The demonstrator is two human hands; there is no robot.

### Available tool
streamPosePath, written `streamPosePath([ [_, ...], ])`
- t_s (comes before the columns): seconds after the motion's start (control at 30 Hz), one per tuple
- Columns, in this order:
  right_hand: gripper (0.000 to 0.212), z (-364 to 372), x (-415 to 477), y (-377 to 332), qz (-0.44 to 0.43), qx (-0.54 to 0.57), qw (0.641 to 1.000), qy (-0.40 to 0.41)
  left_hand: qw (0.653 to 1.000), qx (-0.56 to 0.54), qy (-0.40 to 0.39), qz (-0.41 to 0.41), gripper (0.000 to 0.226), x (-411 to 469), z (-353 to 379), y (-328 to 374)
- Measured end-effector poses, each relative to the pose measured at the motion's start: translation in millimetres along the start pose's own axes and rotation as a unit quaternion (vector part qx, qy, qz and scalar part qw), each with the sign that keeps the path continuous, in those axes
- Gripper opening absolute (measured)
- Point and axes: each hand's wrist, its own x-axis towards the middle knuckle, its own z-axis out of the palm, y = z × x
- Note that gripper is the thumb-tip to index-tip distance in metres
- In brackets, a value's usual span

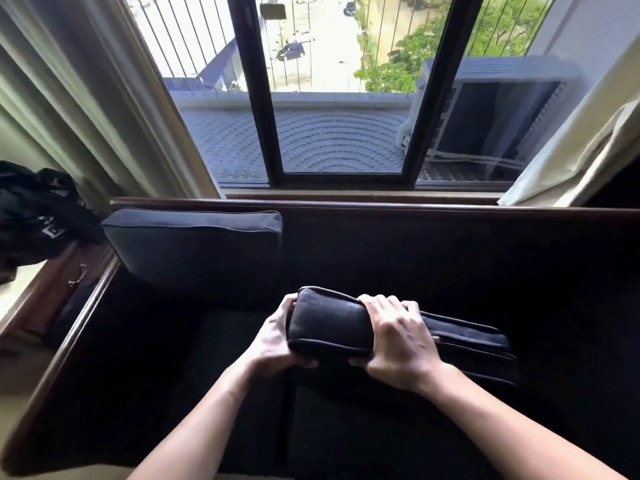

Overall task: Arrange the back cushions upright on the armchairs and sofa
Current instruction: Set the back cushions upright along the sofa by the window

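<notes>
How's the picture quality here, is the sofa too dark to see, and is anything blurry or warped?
Head view: bright window backlights the scene, so the sofa is nearly black; the cushion gripped by the left hand and right hand stays readable; left curtain is blurred; wide-angle lens splays window frames outward.

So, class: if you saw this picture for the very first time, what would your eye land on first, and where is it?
First, the two bare hands low in the middle: the left hand and right hand grip the near end of a dark cushion above the sofa seat. Next, the bright window across the top. Then the one back cushion standing upright at the sofa's left end.
</notes>
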Motion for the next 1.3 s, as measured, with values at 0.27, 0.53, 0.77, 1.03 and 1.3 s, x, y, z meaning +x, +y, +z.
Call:
streamPosePath([
  [0.27,0.114,-52,-78,151,0.107,0.319,0.942,0.002,0.988,0.051,0.035,0.144,0.099,15,102,136],
  [0.53,0.121,22,-123,258,0.191,0.431,0.874,-0.116,0.956,0.26,-0.043,0.129,0.101,81,232,171],
  [0.77,0.108,50,-147,328,0.282,0.527,0.801,-0.034,0.92,0.359,-0.068,0.141,0.107,137,329,163],
  [1.03,0.04,76,-110,322,0.442,0.541,0.698,0.157,0.878,0.445,0.037,0.171,0.079,124,324,88],
  [1.3,0.028,81,-73,317,0.519,0.502,0.638,0.269,0.876,0.39,0.241,-0.151,0.073,80,235,18],
])
